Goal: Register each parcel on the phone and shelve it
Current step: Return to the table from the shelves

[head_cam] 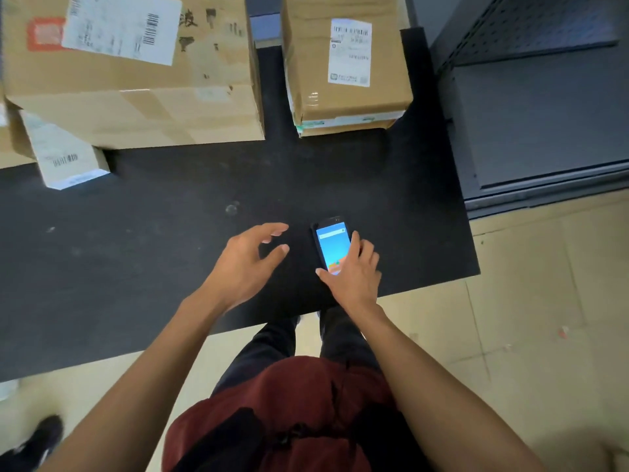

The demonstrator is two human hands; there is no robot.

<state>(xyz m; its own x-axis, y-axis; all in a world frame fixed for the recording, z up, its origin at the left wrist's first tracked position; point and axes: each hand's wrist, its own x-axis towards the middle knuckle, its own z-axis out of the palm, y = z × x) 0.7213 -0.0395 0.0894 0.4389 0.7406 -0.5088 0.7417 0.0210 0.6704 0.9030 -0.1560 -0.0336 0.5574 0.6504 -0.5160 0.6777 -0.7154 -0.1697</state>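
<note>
A black phone (328, 241) with a lit blue screen lies near the right front of the black table (153, 233). My right hand (352, 277) grips its lower end, thumb on the left edge and fingers on the right. My left hand (246, 264) hovers just left of the phone, fingers spread and curved, holding nothing. At the back stand a large cardboard parcel (136, 97) with a white label, a smaller taped parcel (343, 63) with a label, and a small white-labelled box (64, 155) under the large one's left corner.
A dark grey metal shelf unit (544, 114) stands right of the table. Beige tiled floor (527, 301) lies in front and to the right. Someone's black shoe (37, 441) shows at the bottom left.
</note>
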